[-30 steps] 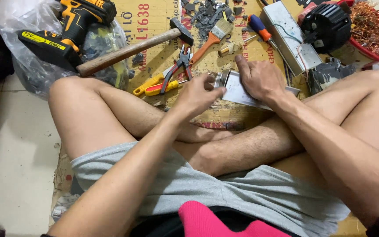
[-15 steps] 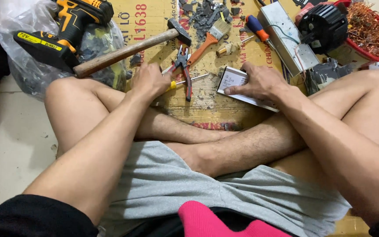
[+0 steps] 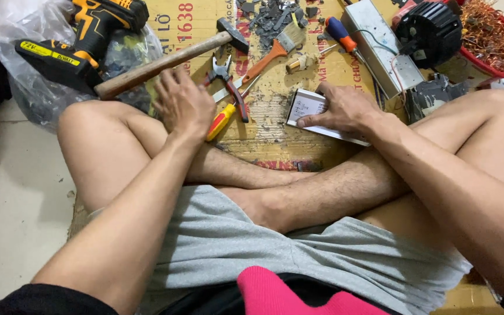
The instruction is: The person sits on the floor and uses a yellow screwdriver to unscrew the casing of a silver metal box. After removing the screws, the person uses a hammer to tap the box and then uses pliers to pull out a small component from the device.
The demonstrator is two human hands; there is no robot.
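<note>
Wooden hammer handle (image 3: 164,61) runs diagonally, head up-right; the left hand (image 3: 183,106) rests at its lower end, fingers curled loosely, not yet clasping it. Just right of the handle lie pliers (image 3: 228,87) and a yellow screwdriver (image 3: 221,119). Farther right, the right hand (image 3: 345,108) presses flat, fingers spread, on a small white box (image 3: 307,111).

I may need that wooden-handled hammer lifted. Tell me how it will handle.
The hammer probably feels head-heavy: its dark metal head sits at the far end of a long handle. The handle looks stiff and fairly grippy, being bare wood. Lying flat on the cardboard, it seems unlikely to roll.
</note>
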